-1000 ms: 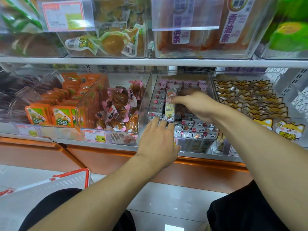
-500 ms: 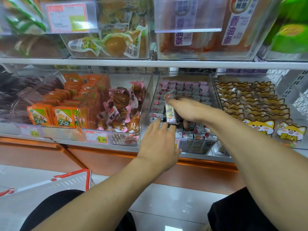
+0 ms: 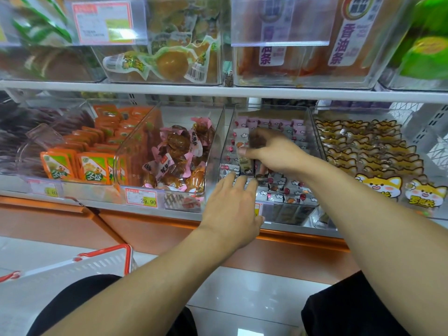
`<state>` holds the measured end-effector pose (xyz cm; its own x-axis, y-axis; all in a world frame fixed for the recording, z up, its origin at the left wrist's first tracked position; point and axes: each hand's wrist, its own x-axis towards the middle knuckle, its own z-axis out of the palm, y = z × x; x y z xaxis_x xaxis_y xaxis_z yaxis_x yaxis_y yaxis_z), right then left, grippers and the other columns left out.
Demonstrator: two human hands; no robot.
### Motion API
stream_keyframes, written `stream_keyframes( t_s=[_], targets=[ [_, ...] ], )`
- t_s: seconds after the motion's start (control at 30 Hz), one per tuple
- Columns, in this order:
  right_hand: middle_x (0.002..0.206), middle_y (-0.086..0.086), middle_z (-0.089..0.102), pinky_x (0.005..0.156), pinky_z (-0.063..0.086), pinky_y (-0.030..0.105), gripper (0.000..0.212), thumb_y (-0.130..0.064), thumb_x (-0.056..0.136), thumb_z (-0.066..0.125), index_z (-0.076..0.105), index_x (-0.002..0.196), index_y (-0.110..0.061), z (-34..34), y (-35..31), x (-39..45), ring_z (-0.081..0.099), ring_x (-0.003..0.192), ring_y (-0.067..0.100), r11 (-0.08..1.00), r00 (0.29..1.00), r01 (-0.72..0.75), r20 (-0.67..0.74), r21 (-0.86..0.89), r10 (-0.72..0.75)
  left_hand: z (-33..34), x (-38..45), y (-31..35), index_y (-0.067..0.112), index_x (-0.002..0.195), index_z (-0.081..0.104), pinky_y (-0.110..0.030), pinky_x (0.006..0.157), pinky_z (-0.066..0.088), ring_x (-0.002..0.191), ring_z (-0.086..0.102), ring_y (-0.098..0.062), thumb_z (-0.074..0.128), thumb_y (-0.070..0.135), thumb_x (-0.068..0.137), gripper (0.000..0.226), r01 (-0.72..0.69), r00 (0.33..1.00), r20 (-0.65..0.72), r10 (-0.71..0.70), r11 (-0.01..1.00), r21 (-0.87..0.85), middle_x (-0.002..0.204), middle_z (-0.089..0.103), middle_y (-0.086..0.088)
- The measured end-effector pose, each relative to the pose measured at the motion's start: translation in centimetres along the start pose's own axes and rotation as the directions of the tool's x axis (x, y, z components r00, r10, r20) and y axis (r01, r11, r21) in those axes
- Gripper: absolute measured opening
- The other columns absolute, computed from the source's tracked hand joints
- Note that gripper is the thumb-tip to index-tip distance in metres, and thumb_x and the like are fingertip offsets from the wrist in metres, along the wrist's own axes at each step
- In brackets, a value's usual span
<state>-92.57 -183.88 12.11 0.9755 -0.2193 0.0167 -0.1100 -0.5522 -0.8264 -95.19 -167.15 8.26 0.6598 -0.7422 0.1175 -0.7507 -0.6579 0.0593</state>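
Store shelf ahead: my right hand (image 3: 274,151) pinches one snack packet (image 3: 246,164) upright over the clear bin (image 3: 286,215). My left hand (image 3: 232,209), fingers flat, presses the front packets (image 3: 286,187). Advised: lift vertically, neighbours held down.

The 1 head camera looks forward and down, close behind left hand (image 3: 231,214) and right hand (image 3: 274,154), toward the bin (image 3: 314,137).

Four clear bins are being carried side by side on the lower shelf (image 3: 184,214): orange-packet bin (image 3: 80,190), braised-snack bin (image 3: 135,141), small-candy bin (image 3: 291,214), dog-packet bin (image 3: 363,110). More clear bins are being carried on the upper shelf (image 3: 169,89).
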Motion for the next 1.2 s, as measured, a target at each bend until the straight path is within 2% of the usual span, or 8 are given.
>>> stream_keyframes(
  t_s=[0.1,0.2,0.3,0.47,0.8,1.0,1.1,1.2],
  targets=[
    [0.105,-0.003,0.070,0.053,0.055,0.020,0.034,-0.016,0.086,0.080,0.062,0.114,-0.021,-0.7,0.3,-0.4,0.066,0.057,0.008,0.999,0.996,-0.034,0.081,0.011,0.033,0.1,0.0,0.0,0.016,0.156,0.025,-0.042,0.123,0.017,0.150,0.020,-0.029,0.058,0.056,0.093,0.081,-0.005,1.000,-0.005,0.005,1.000,-0.013,0.159,0.033,-0.007],
    [0.109,-0.016,0.063,0.064,0.054,0.018,0.040,-0.022,0.081,0.085,0.063,0.113,-0.030,-1.9,0.6,-0.9,0.067,0.085,0.005,0.995,0.997,-0.003,0.083,-0.100,0.011,0.2,0.0,-0.1,0.017,0.155,0.028,-0.040,0.122,0.022,0.147,0.023,-0.027,0.060,0.056,0.091,0.081,-0.005,1.000,-0.028,0.004,0.999,-0.036,0.158,0.033,-0.007],
    [0.098,-0.022,0.061,0.063,0.042,0.009,0.032,-0.029,0.084,0.082,0.064,0.110,-0.036,-3.2,1.0,-1.5,0.061,0.080,-0.004,0.951,1.000,0.011,-0.015,-0.309,-0.017,0.2,0.0,0.0,0.019,0.152,0.033,-0.038,0.120,0.025,0.145,0.026,-0.026,0.062,0.056,0.090,0.078,0.013,0.997,-0.069,-0.019,0.996,-0.083,0.156,0.031,-0.007],
    [0.102,-0.009,0.070,0.078,0.050,0.025,0.028,-0.033,0.088,0.076,0.071,0.115,-0.027,-2.9,1.7,-2.0,0.062,0.086,0.010,0.819,0.999,-0.030,0.008,-0.573,0.041,0.5,0.6,0.2,0.013,0.150,0.032,-0.042,0.123,-0.001,0.155,-0.003,-0.029,0.062,0.063,0.087,0.086,-0.010,0.999,-0.051,0.007,0.998,-0.057,0.168,0.007,-0.012],
    [0.084,-0.004,0.069,0.068,0.055,0.031,0.016,-0.035,0.092,0.067,0.060,0.078,-0.032,-1.2,1.5,-2.2,0.062,0.076,0.013,0.800,0.996,-0.084,-0.044,-0.594,0.072,0.3,1.8,0.1,0.015,0.156,0.014,-0.047,0.126,0.004,0.152,0.011,-0.032,0.059,0.078,0.078,0.110,0.010,0.999,0.045,-0.008,0.998,-0.058,0.158,0.032,-0.010],
    [0.085,-0.008,0.067,0.054,0.045,0.020,0.005,-0.029,0.097,0.062,0.062,0.096,-0.024,-1.9,0.6,-2.8,0.061,0.071,0.004,0.958,0.968,-0.052,-0.250,-0.283,-0.021,-0.2,1.8,0.4,0.023,0.159,-0.006,-0.042,0.123,0.013,0.152,0.012,-0.029,0.064,0.071,0.079,0.117,0.043,0.999,0.009,-0.042,0.970,-0.238,0.156,0.036,-0.011],
    [0.086,-0.015,0.062,0.048,0.035,0.009,0.010,-0.020,0.099,0.058,0.059,0.094,-0.028,-2.8,0.3,-3.5,0.053,0.071,-0.007,0.996,0.898,-0.029,-0.440,-0.082,-0.010,-1.1,1.6,0.3,0.025,0.159,0.009,-0.037,0.119,0.026,0.148,0.022,-0.018,0.067,0.056,0.087,0.098,0.057,0.981,-0.139,-0.133,0.893,-0.447,0.156,0.035,-0.002],
    [0.084,-0.010,0.068,0.046,0.038,0.012,0.014,-0.024,0.100,0.060,0.059,0.087,-0.030,-3.7,-0.3,-4.7,0.061,0.061,0.000,0.985,0.829,0.007,-0.552,0.173,0.090,-2.2,1.3,-0.2,0.025,0.151,0.034,-0.031,0.115,0.036,0.137,0.042,-0.008,0.064,0.033,0.096,0.063,0.039,0.930,-0.259,-0.262,0.769,-0.638,0.149,0.048,0.006]
  ],
)
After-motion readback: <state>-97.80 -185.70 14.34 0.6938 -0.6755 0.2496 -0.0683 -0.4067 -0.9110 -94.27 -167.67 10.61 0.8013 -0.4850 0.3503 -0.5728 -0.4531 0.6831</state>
